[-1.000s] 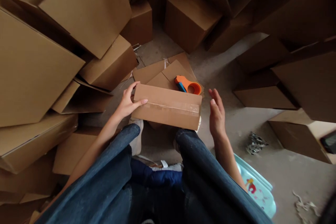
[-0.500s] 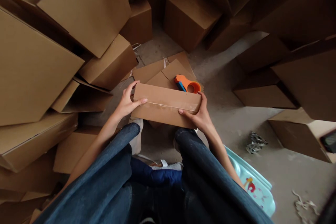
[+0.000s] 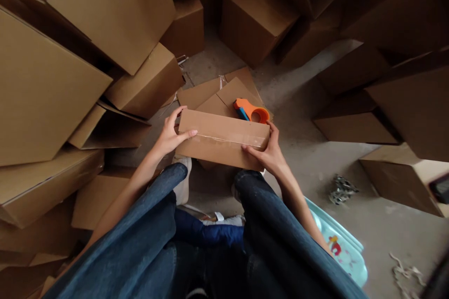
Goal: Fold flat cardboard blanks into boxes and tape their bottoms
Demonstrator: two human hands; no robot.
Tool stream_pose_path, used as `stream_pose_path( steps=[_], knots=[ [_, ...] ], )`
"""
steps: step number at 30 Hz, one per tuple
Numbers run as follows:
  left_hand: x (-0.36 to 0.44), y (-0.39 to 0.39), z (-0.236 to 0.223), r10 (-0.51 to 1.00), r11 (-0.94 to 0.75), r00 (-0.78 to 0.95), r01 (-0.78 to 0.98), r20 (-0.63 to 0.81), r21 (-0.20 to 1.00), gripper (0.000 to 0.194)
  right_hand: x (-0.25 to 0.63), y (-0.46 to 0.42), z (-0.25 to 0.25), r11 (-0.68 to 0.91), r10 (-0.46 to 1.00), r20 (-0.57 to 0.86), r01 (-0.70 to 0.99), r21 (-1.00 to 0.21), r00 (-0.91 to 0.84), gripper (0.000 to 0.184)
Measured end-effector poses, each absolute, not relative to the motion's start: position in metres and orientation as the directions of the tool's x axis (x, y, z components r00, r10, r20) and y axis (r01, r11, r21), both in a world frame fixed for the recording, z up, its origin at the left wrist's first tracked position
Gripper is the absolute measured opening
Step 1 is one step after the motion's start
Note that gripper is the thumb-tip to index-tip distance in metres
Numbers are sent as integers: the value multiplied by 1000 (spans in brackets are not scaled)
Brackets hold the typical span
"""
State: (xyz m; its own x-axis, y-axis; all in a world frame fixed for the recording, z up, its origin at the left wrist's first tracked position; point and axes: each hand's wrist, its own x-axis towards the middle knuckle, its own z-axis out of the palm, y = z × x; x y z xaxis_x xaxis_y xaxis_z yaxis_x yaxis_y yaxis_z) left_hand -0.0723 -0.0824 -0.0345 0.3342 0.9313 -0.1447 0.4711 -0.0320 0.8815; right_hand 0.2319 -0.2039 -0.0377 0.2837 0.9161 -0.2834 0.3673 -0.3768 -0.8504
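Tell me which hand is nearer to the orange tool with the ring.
Right. The right hand grips the right end of the cardboard box, close to the ring end of the orange tool; the left hand holds the left end, farther away.

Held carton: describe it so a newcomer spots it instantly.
Start at the jeans at the bottom of the head view and move up toward the middle. There, a long, narrow brown carton spans from the left hand to the right hand. Unlike the surrounding boxes, it is held in both hands, with a taped seam running lengthwise.
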Motion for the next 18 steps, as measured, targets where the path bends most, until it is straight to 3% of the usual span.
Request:
stream_pose_path(
  steps=[4,11,18],
  knots=[
    [-72,-83,-35,933,-17,326,463,-152,886,82,226,-200,-38,-420,895,-314,363,-832,317,111],
    [-73,-83,-37,931,-16,330,465,-156,885,81,250,-207,-35,-338,937,-300,245,-909,180,87],
    [-72,-83,-35,932,-6,323,464,-163,886,81,234,-210,-36,-368,908,-284,264,-891,307,97]
  ],
)
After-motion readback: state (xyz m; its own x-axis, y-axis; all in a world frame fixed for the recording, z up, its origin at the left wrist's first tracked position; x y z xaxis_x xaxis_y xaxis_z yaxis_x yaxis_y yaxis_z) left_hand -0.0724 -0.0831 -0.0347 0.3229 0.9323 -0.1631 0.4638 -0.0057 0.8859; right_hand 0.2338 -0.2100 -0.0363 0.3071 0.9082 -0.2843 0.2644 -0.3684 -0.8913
